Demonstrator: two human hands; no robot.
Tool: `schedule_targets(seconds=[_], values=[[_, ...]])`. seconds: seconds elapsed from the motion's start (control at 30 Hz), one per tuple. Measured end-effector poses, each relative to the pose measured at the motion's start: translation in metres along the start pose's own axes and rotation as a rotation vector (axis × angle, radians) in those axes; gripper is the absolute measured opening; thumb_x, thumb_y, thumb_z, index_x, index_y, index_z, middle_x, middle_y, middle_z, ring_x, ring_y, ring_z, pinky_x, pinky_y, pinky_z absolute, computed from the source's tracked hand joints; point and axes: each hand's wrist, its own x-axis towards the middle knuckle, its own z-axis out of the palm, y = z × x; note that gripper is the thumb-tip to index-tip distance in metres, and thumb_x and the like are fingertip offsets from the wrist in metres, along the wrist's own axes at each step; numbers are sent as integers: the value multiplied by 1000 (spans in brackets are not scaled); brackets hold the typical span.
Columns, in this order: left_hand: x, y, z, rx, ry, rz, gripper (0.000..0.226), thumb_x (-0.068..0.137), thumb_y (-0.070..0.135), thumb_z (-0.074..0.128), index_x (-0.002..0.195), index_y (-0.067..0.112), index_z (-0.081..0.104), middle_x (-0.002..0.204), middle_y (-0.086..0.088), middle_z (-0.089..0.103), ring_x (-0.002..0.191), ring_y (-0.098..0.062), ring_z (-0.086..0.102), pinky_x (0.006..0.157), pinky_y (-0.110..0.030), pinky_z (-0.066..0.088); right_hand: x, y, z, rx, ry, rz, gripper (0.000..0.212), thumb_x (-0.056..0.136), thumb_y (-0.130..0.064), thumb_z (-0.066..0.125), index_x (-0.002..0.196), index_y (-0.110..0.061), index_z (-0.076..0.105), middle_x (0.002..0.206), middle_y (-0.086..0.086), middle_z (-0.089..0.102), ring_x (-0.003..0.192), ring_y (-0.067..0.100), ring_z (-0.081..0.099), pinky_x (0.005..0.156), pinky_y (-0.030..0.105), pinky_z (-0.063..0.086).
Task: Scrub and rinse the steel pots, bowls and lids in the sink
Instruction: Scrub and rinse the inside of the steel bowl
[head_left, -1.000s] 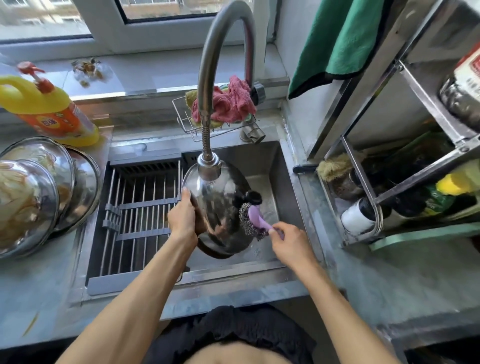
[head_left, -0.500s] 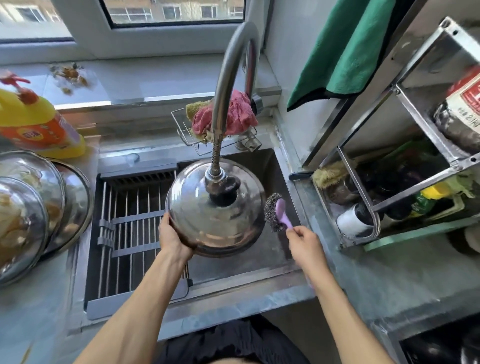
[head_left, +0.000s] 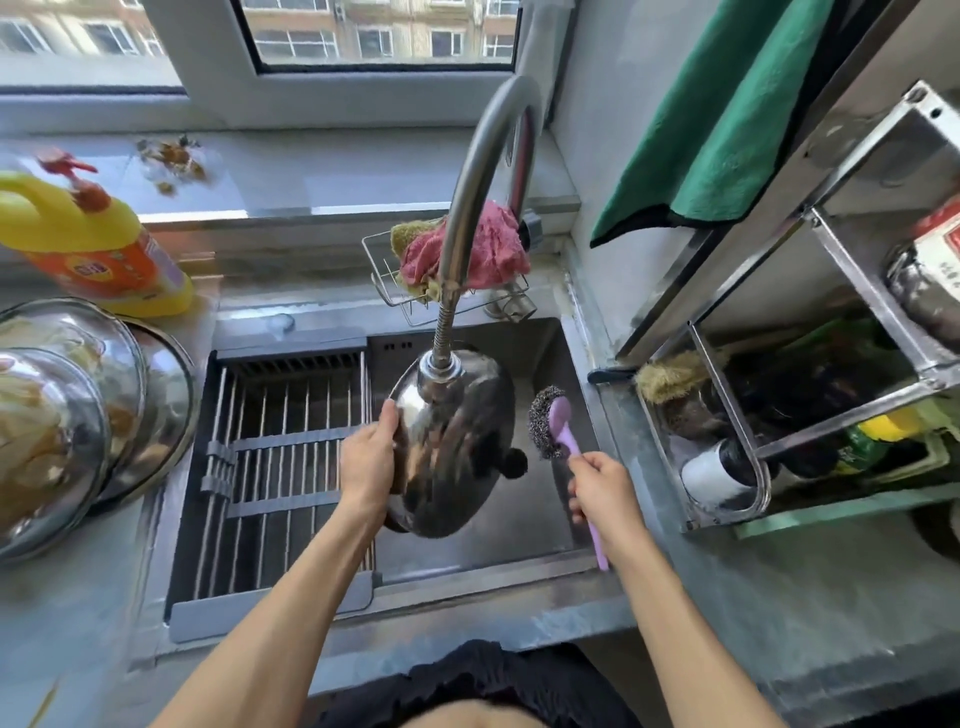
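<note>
A steel lid (head_left: 457, 457) with a black knob hangs tilted on edge over the sink (head_left: 550, 564), just under the faucet head (head_left: 441, 366). My left hand (head_left: 369, 457) grips the lid's left rim. My right hand (head_left: 602, 491) holds the purple handle of a steel-wool scrubber (head_left: 548, 421), whose head stands a little right of the lid, apart from it. Steel bowls and lids (head_left: 78, 415) are stacked on the counter at the left.
A drying rack (head_left: 280, 467) fills the sink's left half. A yellow detergent bottle (head_left: 98, 249) stands at the back left. A wire caddy with a pink cloth (head_left: 483, 249) sits behind the faucet. A steel shelf (head_left: 779, 415) with bottles crowds the right.
The lid has turned from facing up to tilted on edge, its knob now pointing right. The scrubber has stayed just right of it.
</note>
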Motion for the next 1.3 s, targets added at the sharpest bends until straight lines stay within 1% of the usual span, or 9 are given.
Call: schedule_targets(seconds=[0.1, 0.3, 0.43, 0.53, 0.7, 0.87, 1.0, 1.17, 1.3], values=[[-10, -1, 9, 118, -95, 180, 63, 101, 44, 56, 72, -12, 56, 65, -10, 52, 61, -20, 44, 56, -31, 33, 10, -2, -11, -24, -48, -23, 21, 99, -19, 47, 91, -4, 58, 65, 6, 49, 46, 14, 42, 45, 26, 36], [-35, -5, 23, 51, -58, 203, 42, 100, 31, 61, 68, 5, 55, 63, -7, 48, 59, -17, 43, 51, -23, 35, 25, 6, -34, -2, -163, 19, 29, 97, -27, 54, 98, 1, 60, 63, 4, 47, 48, 15, 39, 45, 25, 31], [-47, -6, 31, 354, -161, 361, 38, 80, 41, 78, 70, 11, 58, 57, 9, 50, 54, -8, 44, 53, -26, 35, 31, -2, -36, -24, -215, 46, 32, 91, -41, 61, 87, -9, 58, 63, 4, 50, 46, 15, 40, 43, 25, 31], [-54, -8, 37, 671, -240, 567, 31, 76, 46, 75, 73, 20, 58, 59, 13, 58, 56, -10, 54, 55, -32, 43, 33, -15, -43, -29, -127, 20, 39, 88, -51, 62, 86, -12, 61, 71, 1, 68, 44, 15, 46, 43, 25, 36], [-67, -15, 33, 898, -410, 1105, 28, 75, 41, 77, 73, 23, 56, 66, 7, 61, 64, -26, 60, 59, -30, 46, 36, -26, -54, -145, -52, 58, 65, 71, -75, 61, 89, -13, 60, 73, 5, 59, 51, 22, 53, 46, 26, 39], [-62, -11, 14, 950, -433, 1277, 29, 77, 49, 73, 75, 21, 63, 74, 6, 61, 79, -20, 56, 86, -36, 43, 34, -19, -48, -227, -131, 84, 21, 66, -27, 69, 77, -13, 59, 57, 3, 52, 44, 18, 44, 41, 22, 32], [-46, -17, -9, 851, -356, 1065, 35, 82, 55, 63, 89, 22, 71, 95, 8, 66, 106, -18, 55, 107, -49, 33, 24, -10, -32, -299, -74, 89, 12, 68, -19, 60, 74, -8, 61, 55, 6, 53, 45, 23, 49, 41, 24, 34], [-41, -14, -15, 257, -189, 278, 50, 89, 48, 59, 134, 28, 58, 149, -4, 46, 140, -18, 40, 118, -45, 32, 7, -8, -25, -258, 2, 123, 23, 77, -19, 56, 94, -6, 64, 64, 6, 52, 47, 21, 46, 41, 19, 32], [-39, -4, -17, -179, -222, -372, 57, 95, 49, 59, 144, 24, 44, 141, -16, 52, 119, -39, 60, 87, -53, 58, -8, -9, -13, -234, -17, 77, 22, 81, -21, 53, 95, -7, 63, 60, 5, 46, 43, 20, 39, 45, 21, 34]])
